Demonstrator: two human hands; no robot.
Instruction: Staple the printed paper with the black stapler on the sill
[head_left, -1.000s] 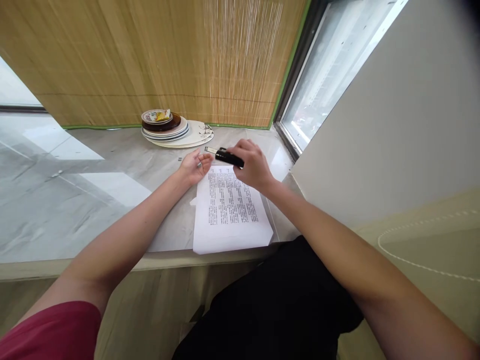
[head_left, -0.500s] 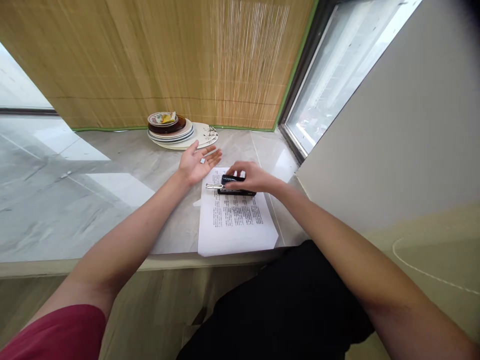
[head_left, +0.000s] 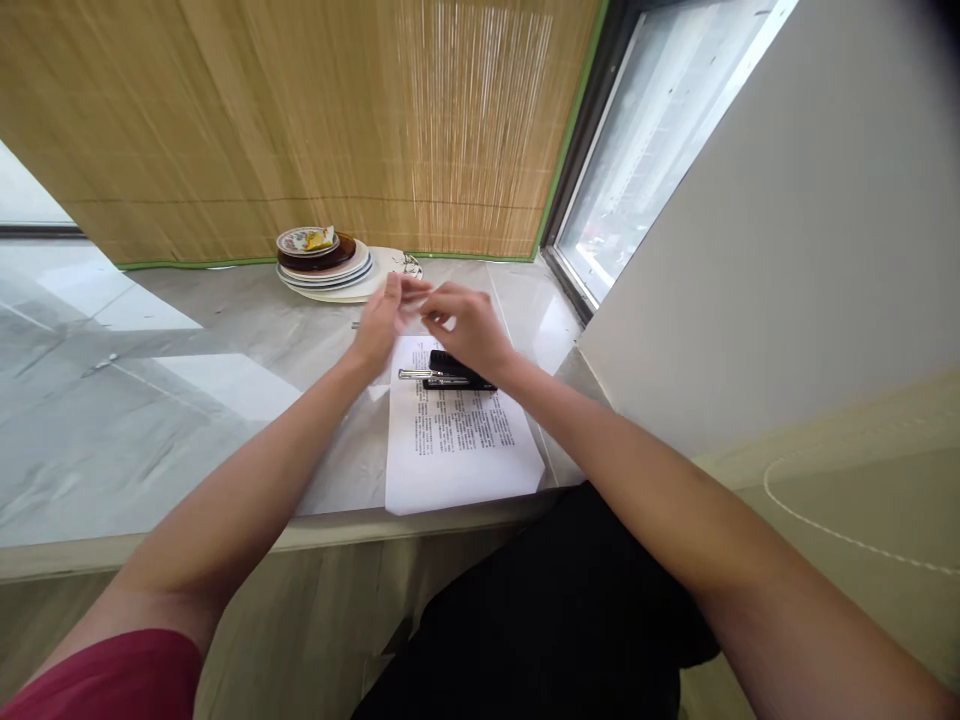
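My left hand (head_left: 384,318) is held above the counter with its fingers stretched out and the palm turned toward my right hand. The fingers of my right hand (head_left: 471,325) are pinched together at the left palm; whatever lies between them is too small and blurred to make out. Below my right hand, a black stapler (head_left: 459,378) lies on the printed paper sheets (head_left: 465,470), its silver metal magazine (head_left: 412,374) sticking out to the left. My right hand and wrist partly cover the stapler's top.
A stack of plates (head_left: 322,270) with a small yellow packet (head_left: 319,239) on top stands on an oval white board (head_left: 386,264) by the bamboo blind (head_left: 300,120). A small grey piece (head_left: 355,324) lies beside my left hand. The marble counter (head_left: 225,430) ends at a front edge near my legs.
My right hand has left the stapler and moved up and left to my left palm, where a small silvery piece lay in sight before. That piece is now hidden.
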